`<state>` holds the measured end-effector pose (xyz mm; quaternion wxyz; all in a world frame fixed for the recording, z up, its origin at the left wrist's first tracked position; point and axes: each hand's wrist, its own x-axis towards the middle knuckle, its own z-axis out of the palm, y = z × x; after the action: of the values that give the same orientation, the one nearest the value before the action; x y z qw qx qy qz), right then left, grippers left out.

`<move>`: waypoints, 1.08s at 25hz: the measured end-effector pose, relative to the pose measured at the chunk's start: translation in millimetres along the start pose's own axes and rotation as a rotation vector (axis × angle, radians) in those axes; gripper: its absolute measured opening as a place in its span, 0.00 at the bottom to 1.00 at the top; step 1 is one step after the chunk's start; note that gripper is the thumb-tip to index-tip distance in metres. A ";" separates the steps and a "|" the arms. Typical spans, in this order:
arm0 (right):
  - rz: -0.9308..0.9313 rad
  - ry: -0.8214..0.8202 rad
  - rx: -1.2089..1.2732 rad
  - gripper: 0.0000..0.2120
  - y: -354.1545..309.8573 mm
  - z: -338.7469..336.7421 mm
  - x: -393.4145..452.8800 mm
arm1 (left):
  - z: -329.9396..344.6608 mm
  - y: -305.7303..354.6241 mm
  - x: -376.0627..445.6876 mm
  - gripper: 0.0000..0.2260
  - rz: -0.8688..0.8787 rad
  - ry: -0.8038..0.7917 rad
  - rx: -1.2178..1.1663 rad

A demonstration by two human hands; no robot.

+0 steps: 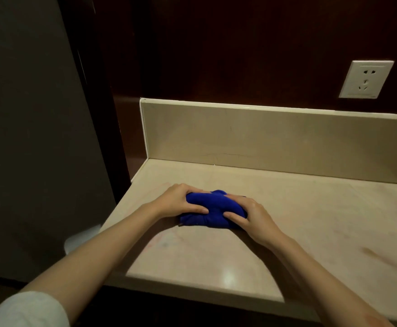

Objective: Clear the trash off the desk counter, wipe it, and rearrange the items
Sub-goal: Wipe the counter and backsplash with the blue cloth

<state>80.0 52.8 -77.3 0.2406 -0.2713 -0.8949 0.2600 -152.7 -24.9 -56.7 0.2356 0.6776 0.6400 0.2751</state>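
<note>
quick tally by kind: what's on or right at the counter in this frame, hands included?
Hands: 2, left hand and right hand, both gripping the cloth
Blue cloth: 1, bunched on the counter
Wall socket: 1
Total: 4

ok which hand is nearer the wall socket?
Right. The right hand grips the blue cloth's right end, on the side of the wall socket; the left hand grips its left end, farther away.

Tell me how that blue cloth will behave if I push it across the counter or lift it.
The blue cloth is bunched and creased under the left hand and right hand, so it is probably soft and floppy and would sag when lifted. The counter looks smooth and glossy, so the cloth should slide easily. It is unlikely to roll.
</note>
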 end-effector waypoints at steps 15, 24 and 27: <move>0.101 0.029 0.041 0.19 39.9 21.9 146.4 | -67.8 -80.8 115.2 0.23 0.006 -0.017 0.006; 0.104 0.040 0.081 0.18 46.4 25.3 162.4 | -71.9 -91.9 126.4 0.22 -0.009 -0.008 -0.030; 0.125 0.021 0.031 0.20 43.4 24.9 158.5 | -69.3 -92.1 121.5 0.24 -0.039 -0.004 -0.053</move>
<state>-35.4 172.5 -75.9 0.2374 -0.3256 -0.8695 0.2856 -263.9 100.4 -58.7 0.2600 0.6589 0.6453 0.2861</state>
